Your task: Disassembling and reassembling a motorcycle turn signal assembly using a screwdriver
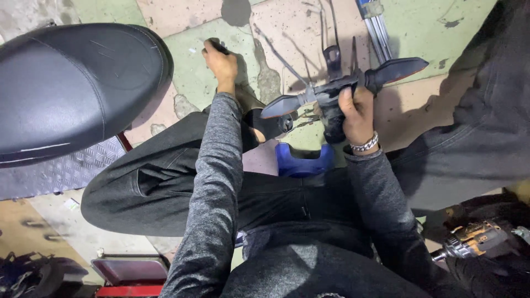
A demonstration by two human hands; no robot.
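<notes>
Workshop floor (210,77) below: my right hand (358,113) grips the indicator-light bracket (342,88); my left hand (221,63) clasps a dark tool (216,45), fitting unfinished.

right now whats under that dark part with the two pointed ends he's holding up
Under the dark part held by the right hand: patchy floor, thin wires, a blue stool. The hand and part cover anything directly below.

Setting: motorcycle repair workshop; I sit low on its stained, patched concrete floor (204,72). Landmark: black motorcycle seat (72,83). Just below it, ribbed metal tread plate (61,171). Well right of it, loose metal rods (378,27) on the floor. Far lower right of it, a cordless power drill (475,240).
</notes>
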